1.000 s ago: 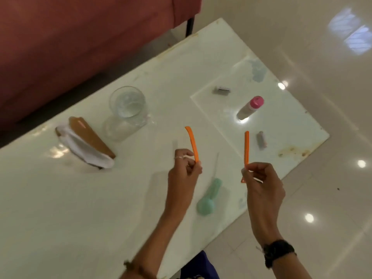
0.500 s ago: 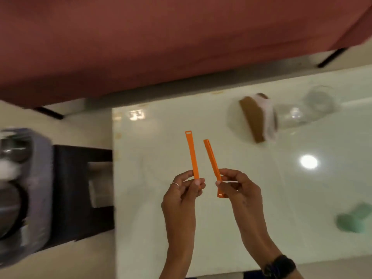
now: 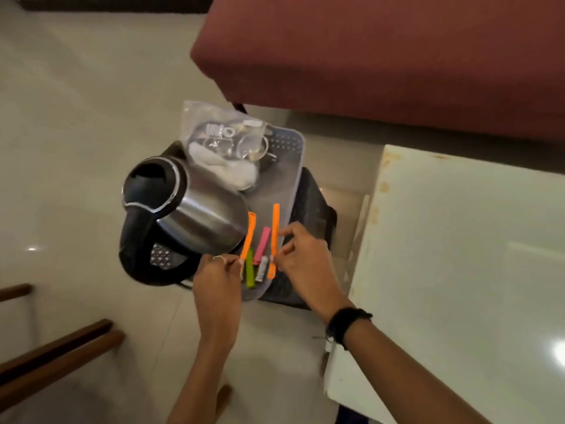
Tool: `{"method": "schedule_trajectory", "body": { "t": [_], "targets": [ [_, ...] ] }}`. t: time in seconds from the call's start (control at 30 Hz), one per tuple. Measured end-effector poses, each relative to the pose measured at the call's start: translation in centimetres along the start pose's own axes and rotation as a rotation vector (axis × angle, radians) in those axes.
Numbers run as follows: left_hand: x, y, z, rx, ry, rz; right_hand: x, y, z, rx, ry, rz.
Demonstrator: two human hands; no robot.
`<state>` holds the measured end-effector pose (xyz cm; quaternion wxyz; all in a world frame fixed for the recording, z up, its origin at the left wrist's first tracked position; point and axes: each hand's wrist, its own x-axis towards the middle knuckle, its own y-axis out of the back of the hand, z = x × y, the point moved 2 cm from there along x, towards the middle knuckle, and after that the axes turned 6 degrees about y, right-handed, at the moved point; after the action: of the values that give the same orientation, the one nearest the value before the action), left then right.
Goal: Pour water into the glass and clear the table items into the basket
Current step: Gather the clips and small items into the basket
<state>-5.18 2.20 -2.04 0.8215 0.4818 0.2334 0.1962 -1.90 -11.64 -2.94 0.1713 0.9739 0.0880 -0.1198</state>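
Note:
My left hand [image 3: 218,278] pinches one orange strip [image 3: 248,237] by its lower end, and my right hand [image 3: 301,255] pinches a second orange strip [image 3: 274,237] near its middle. Both strips stand almost upright over the grey basket [image 3: 290,166] that sits on a dark stool beside the table. In the basket lie a steel kettle [image 3: 183,215] with a black lid, a pink strip [image 3: 263,244], a green strip [image 3: 250,269], a small grey piece [image 3: 262,272] and a clear bag [image 3: 226,139] with shiny items and white cloth. The glass is out of view.
The white table [image 3: 464,270] fills the right side; its left edge is close to the basket. A red sofa [image 3: 382,56] runs along the top. Brown wooden chair rails [image 3: 58,353] stick in at the lower left. Pale tiled floor surrounds the stool.
My view has swung left from the table to the basket. Both hands carried the orange strips off the table and now hold them over the basket's near end.

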Motion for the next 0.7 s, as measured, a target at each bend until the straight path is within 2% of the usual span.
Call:
{"method": "schedule_trajectory", "body": {
  "t": [0.17, 0.33, 0.53, 0.6, 0.7],
  "targets": [
    [2.4, -2.1, -3.0, 0.046, 0.075, -0.122, 2.1, -3.6, -0.5, -0.156, -0.001, -0.086],
    [3.4, -3.6, -3.4, 0.074, 0.105, -0.214, 2.4, -4.2, 0.1, -0.129, 0.013, -0.070],
    [-0.4, -3.4, 0.3, -0.109, -0.095, -0.167, -0.1, -0.8, 1.9, 0.012, 0.096, 0.065],
    [-2.9, -4.0, 2.1, -0.136, -0.185, -0.181, -1.8, 1.7, 3.6, 0.054, 0.056, 0.139],
    [-7.0, -6.0, 4.8, -0.234, -0.253, -0.288, -4.7, 6.3, 7.1, 0.121, -0.075, 0.253]
  ]
}}
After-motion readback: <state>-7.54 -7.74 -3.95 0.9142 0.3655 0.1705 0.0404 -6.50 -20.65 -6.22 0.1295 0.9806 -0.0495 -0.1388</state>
